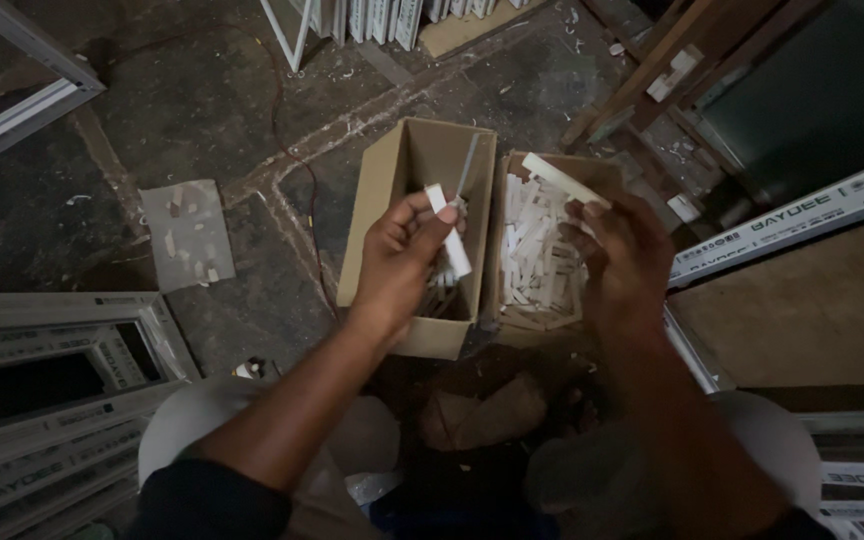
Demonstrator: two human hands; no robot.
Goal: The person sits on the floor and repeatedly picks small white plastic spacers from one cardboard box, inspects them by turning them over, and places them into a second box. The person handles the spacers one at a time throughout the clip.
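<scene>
Two open cardboard boxes stand side by side on the dark floor. Over the left box point(392, 170), my left hand point(397, 262) pinches a short white plastic strip point(449, 232) between thumb and fingers. A thin grey rod point(468, 168) leans inside that box. The right box point(592, 170) is filled with several short white strips point(537, 250). Above it, my right hand point(624, 262) grips a longer white strip point(564, 180) that sticks out up and to the left.
White window frames point(47, 395) lie at the left, another frame point(22, 100) at top left. A white profile bar point(792, 225) and a brown board point(802, 310) sit at the right. A grey plate point(187, 232) with scraps lies on the floor. My knees are at the bottom.
</scene>
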